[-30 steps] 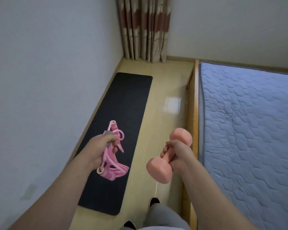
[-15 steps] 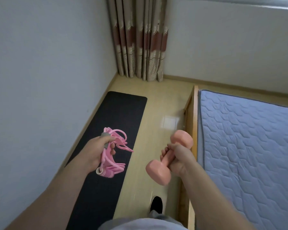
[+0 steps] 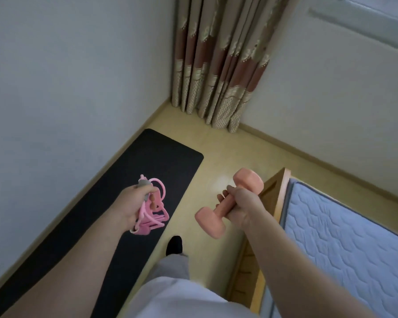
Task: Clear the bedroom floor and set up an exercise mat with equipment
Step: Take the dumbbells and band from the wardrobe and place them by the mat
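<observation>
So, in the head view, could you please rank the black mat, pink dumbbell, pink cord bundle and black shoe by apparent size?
1. black mat, largest by far.
2. pink dumbbell and pink cord bundle: about alike, both held near the camera, so unranked.
3. black shoe, smallest, partly hidden.

A bedroom in a home is shown. At the right a bed is seen: a pale blue quilted mattress (image 3: 354,249) is set in a light wooden bed frame (image 3: 275,187) that stands on the floor. The glossy pale yellow floor (image 3: 234,157) is enclosed by plain white painted walls (image 3: 67,76). In the far corner a long pleated curtain of beige and reddish-brown patterned fabric (image 3: 221,65) is hung so that its hem reaches the floor. A black rectangular foam exercise mat (image 3: 152,175) is laid flat along the left wall, in the narrow strip of floor left between that wall and the bed.
</observation>
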{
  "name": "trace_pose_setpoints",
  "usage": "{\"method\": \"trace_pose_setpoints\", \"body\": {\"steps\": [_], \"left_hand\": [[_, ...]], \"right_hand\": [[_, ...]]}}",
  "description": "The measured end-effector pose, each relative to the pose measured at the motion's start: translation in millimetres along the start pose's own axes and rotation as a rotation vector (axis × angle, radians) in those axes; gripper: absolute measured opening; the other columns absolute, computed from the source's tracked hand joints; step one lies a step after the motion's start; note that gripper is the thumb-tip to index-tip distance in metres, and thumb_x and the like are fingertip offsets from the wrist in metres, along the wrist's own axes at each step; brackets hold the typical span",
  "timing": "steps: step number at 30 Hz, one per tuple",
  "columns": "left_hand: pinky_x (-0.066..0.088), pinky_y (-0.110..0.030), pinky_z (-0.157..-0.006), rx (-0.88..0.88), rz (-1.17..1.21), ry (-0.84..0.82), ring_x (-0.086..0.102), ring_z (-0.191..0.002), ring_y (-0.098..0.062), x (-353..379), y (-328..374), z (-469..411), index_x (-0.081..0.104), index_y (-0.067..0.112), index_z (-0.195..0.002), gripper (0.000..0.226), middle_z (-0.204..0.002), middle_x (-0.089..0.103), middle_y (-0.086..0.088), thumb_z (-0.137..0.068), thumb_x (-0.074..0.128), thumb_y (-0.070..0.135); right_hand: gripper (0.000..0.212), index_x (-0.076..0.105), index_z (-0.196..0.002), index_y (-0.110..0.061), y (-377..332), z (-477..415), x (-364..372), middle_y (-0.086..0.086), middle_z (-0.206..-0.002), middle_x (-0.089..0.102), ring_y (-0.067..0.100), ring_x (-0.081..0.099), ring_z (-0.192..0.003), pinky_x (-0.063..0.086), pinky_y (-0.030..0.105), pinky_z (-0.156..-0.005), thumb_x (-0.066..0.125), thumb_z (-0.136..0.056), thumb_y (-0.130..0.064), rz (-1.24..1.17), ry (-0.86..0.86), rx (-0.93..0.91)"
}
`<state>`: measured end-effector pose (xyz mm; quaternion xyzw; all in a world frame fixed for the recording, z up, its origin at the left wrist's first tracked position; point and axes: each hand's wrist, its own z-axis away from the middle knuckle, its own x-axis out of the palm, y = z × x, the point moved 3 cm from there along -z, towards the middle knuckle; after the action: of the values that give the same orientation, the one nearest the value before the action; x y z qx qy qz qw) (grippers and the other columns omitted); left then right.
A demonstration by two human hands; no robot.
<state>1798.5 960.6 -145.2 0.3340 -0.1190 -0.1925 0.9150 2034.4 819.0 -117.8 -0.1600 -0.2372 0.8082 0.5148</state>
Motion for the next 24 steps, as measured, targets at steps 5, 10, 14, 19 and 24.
{"method": "trace_pose_setpoints", "body": {"steps": [5, 10, 14, 19, 24], "left_hand": [[0.056, -0.049, -0.089, -0.068, 0.008, 0.107, 0.069, -0.091, -0.029, 39.8, 66.7, -63.5, 0.075, 0.009, -0.099, 0.025, -0.096, 0.071, -0.014, -0.087, 0.068, 0.03], [0.053, -0.043, -0.084, -0.021, 0.069, 0.176, 0.062, -0.079, -0.023, 66.8, 120.6, -143.0, 0.069, 0.009, -0.105, 0.029, -0.088, 0.064, -0.008, -0.089, 0.067, 0.034], [0.06, -0.036, -0.062, -0.083, 0.184, 0.252, 0.063, -0.079, -0.023, 95.7, 136.7, -206.1, 0.068, 0.011, -0.107, 0.022, -0.087, 0.063, -0.007, -0.092, 0.066, 0.028], [0.055, -0.036, -0.066, -0.109, 0.243, 0.374, 0.055, -0.065, -0.023, 144.8, 119.8, -288.9, 0.062, 0.01, -0.115, 0.024, -0.076, 0.058, -0.01, -0.092, 0.064, 0.015], [0.06, -0.034, -0.06, -0.209, 0.149, 0.477, 0.059, -0.058, -0.019, 191.1, 55.5, -416.1, 0.062, 0.012, -0.105, 0.014, -0.072, 0.062, -0.008, -0.092, 0.066, 0.016]], "right_hand": [[0.015, 0.062, -0.109, -0.006, -90.8, -67.5, 48.6, 0.012, -0.092, 0.07, 0.027, 0.071, -0.085, 0.056, 0.048, -0.084, 0.064, -0.095, -0.003, 0.107, 0.009, 0.017], [0.018, 0.065, -0.108, -0.006, -160.4, -156.3, 102.1, 0.011, -0.088, 0.073, 0.023, 0.071, -0.077, 0.059, 0.042, -0.079, 0.07, -0.091, -0.007, 0.189, 0.003, 0.071], [0.004, 0.07, -0.097, -0.009, -195.9, -250.1, 142.6, 0.009, -0.103, 0.073, 0.022, 0.071, -0.089, 0.054, 0.044, -0.067, 0.066, -0.095, -0.01, 0.309, 0.062, 0.159], [0.016, 0.068, -0.107, -0.013, -207.2, -379.2, 174.9, 0.006, -0.095, 0.074, 0.019, 0.067, -0.086, 0.052, 0.044, -0.079, 0.067, -0.095, -0.024, 0.503, 0.076, 0.223], [0.018, 0.066, -0.114, -0.015, -179.1, -534.1, 193.0, 0.001, -0.097, 0.072, 0.02, 0.068, -0.108, 0.047, 0.048, -0.107, 0.058, -0.101, -0.025, 0.558, 0.097, 0.255]]}}
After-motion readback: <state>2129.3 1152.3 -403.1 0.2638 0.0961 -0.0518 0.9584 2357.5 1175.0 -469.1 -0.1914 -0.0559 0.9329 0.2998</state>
